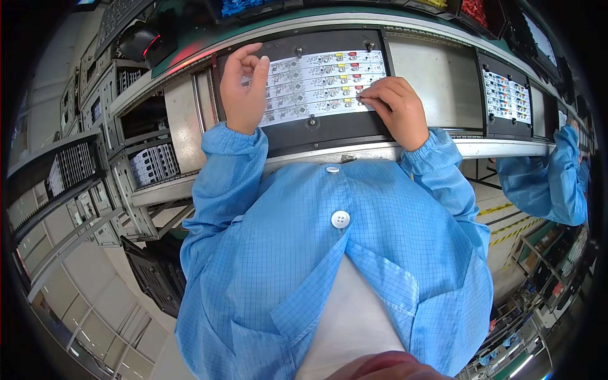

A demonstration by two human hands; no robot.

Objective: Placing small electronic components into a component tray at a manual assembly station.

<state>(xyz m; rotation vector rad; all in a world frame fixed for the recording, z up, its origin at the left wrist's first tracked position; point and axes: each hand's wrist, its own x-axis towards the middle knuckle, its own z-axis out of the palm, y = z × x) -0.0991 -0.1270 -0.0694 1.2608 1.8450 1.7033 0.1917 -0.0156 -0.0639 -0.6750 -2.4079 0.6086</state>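
A white panel of circuit boards (pixel 304 90) in several long rows lies in a black carrier tray (pixel 329 133) in front of me. Small yellow and red connectors sit on the rows toward the right. My left hand (pixel 244 92) is raised over the panel's left end, its thumb and forefinger apart and nothing visible between them. At the right end of the lower rows, my right hand (pixel 399 107) has its fingertips pinched together against the boards. Something small and dark shows at those fingertips, too small to name.
The tray rests on a metal-railed conveyor line (pixel 437 82). Farther right is a second tray of boards (pixel 506 98), near a co-worker's blue sleeve (pixel 544 183). Bins of blue parts (pixel 244 6) and red parts (pixel 475 11) stand beyond the line. Racks holding boards (pixel 154 166) are at left.
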